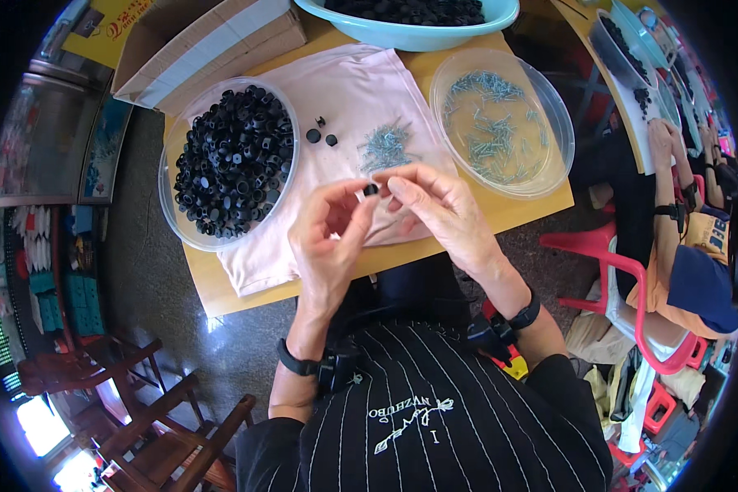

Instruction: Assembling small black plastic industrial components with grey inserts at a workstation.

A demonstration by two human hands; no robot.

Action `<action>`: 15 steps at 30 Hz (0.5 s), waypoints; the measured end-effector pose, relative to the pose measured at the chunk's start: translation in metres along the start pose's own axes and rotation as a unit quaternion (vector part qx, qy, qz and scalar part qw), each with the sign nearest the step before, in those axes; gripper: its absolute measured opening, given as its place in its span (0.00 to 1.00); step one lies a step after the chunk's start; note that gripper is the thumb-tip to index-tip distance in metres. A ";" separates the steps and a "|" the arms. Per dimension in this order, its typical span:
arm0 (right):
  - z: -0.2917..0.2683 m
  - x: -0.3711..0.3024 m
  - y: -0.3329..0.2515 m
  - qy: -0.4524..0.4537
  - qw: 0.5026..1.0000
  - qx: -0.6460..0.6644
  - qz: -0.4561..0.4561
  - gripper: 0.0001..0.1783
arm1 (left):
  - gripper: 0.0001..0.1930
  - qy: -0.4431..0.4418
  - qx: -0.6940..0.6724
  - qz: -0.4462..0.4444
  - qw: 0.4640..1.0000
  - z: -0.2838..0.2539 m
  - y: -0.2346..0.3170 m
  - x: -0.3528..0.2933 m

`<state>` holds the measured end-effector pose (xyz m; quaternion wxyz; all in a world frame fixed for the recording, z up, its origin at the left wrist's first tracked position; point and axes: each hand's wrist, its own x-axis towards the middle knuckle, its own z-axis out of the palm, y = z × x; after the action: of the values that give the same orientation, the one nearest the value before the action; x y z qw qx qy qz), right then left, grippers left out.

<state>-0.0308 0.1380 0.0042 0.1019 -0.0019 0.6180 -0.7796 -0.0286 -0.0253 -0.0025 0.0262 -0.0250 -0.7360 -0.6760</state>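
Above the near part of a pink cloth [344,82], both hands meet over the table. My left hand [324,238] is closed, pinching a small round black plastic cap [371,189] between thumb and fingertips. Right beside the cap, the fingers of my right hand [447,209] are pressed together; whatever they hold is too small to tell. Just beyond my fingertips a small heap of silvery screws [387,146] lies on the cloth. A few loose black pieces [313,135] rest left of that heap. Many similar black caps [234,160] fill a clear round tub [162,182] at the left.
A clear tub [567,143] at the right has screws scattered inside. At the back stand a light-blue basin [402,34] of black parts and an open cardboard box [213,53]. A red plastic chair [607,254] and other people [685,238] are at the right, wooden chairs [139,410] lower left.
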 end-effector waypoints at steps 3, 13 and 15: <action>0.001 -0.015 0.003 -0.034 0.984 0.152 0.081 0.13 | 0.11 -0.047 -0.064 -0.005 0.997 0.003 0.005 -0.012; -0.017 -0.038 0.008 0.078 0.993 0.092 0.008 0.11 | 0.12 -0.130 0.005 0.041 0.991 0.014 0.006 -0.001; -0.014 -0.041 0.008 0.116 0.989 -0.068 -0.069 0.11 | 0.10 -0.131 0.154 0.144 0.969 0.023 0.015 0.015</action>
<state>0.0088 0.1560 -0.0021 -0.0250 0.0385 0.6753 -0.7361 -0.0427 -0.0013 0.0116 0.0305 -0.2145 -0.8170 -0.5344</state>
